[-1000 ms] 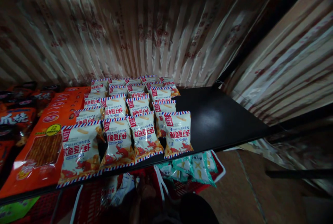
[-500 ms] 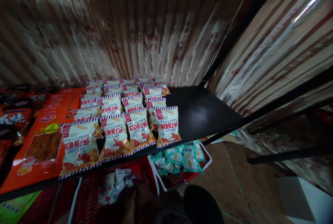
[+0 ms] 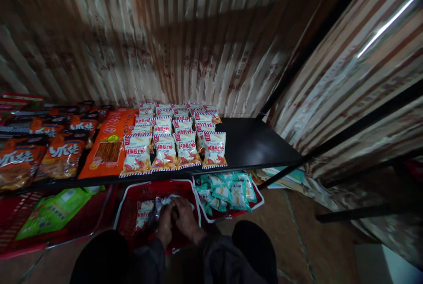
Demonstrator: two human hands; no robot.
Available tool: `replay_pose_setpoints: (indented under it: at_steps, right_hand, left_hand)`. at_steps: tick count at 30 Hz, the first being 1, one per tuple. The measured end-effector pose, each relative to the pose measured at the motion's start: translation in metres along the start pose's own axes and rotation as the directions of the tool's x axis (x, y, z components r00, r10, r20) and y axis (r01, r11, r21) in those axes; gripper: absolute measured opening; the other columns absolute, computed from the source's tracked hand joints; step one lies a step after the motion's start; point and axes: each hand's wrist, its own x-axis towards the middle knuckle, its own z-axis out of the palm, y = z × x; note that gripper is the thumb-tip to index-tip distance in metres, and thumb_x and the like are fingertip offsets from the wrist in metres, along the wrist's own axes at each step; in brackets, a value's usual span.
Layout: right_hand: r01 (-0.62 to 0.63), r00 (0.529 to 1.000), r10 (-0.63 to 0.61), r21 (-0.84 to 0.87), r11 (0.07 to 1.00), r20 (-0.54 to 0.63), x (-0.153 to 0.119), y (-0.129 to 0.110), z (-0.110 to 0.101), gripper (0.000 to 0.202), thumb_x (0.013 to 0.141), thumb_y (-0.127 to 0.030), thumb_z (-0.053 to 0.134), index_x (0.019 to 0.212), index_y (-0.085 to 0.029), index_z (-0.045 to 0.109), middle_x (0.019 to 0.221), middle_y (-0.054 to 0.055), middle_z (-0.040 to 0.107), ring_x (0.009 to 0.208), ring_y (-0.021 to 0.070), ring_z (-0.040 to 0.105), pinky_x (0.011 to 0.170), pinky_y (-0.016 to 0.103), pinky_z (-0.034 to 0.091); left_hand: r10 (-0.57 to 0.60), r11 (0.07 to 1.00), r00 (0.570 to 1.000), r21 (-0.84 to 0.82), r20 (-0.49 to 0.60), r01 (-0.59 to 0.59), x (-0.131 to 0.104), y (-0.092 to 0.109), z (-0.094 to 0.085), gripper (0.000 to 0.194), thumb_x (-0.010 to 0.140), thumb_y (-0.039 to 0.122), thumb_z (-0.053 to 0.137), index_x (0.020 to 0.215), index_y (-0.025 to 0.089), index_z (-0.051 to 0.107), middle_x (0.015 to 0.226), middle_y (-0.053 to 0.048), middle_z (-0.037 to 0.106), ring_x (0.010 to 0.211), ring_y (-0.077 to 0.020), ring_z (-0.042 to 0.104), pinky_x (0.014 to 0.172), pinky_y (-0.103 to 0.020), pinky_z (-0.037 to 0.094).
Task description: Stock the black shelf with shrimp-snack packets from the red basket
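Both my hands are low over a red basket point(image 3: 126, 202) below the shelf. My left hand point(image 3: 165, 223) has its fingers curled at a crumpled pale wrapper point(image 3: 175, 197). Beside it, almost touching, my right hand point(image 3: 187, 218) is closed on the same wrapper. A white snack bag point(image 3: 144, 214) lies in the basket to their left. Above, on the black shelf point(image 3: 257, 143), several white bags with red lettering point(image 3: 214, 149) stand in rows.
Orange packs point(image 3: 110, 143) and black-orange bags point(image 3: 62, 154) fill the shelf's left. A basket of teal packets point(image 3: 228, 191) is at right, one with green bags point(image 3: 56, 211) at left. Metal shelf posts point(image 3: 307, 156) slant at right. My knees point(image 3: 254, 248) are near the baskets.
The view has shifted, showing more of the left side and the baskets. My hands, dark and blurred before, now show clearly together at the wrapper in the basket.
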Motion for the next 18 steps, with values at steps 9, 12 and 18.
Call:
replay_pose_setpoints:
  at_steps: [9,12,18]
  right_hand:
    - [-0.137,0.99,0.139,0.156,0.978,0.0,0.012,-0.007,-0.038,0.04,0.073,-0.012,0.056,0.113,-0.013,0.058,0.115,0.013,0.061,0.109,0.0229,0.054,0.095,0.034,0.042]
    - [-0.186,0.983,0.182,0.227,0.956,0.038,0.014,-0.001,-0.044,0.031,0.076,-0.019,0.054,0.106,-0.015,0.06,0.1,0.009,0.067,0.091,0.0192,0.062,0.081,0.03,0.049]
    - [-0.351,0.93,0.328,0.676,0.648,0.168,0.019,0.014,-0.026,0.027,0.069,-0.037,0.061,0.087,-0.017,0.064,0.081,0.005,0.068,0.075,0.0184,0.062,0.068,0.028,0.048]
  left_hand:
    - [-0.005,0.979,0.974,-0.196,0.227,0.051,-0.024,0.048,-0.023,0.038,0.064,0.03,0.069,0.096,0.015,0.056,0.097,-0.008,0.067,0.092,-0.0168,0.062,0.085,-0.03,0.045]
    - [0.058,0.968,0.946,-0.251,0.319,0.026,-0.024,0.052,-0.025,0.039,0.059,0.03,0.074,0.09,0.014,0.058,0.094,-0.009,0.067,0.09,-0.019,0.064,0.087,-0.032,0.046]
    - [0.067,0.974,0.921,-0.227,0.384,0.024,-0.019,0.046,-0.019,0.034,0.058,0.037,0.072,0.081,0.013,0.062,0.082,-0.009,0.068,0.085,-0.0222,0.065,0.084,-0.035,0.047]
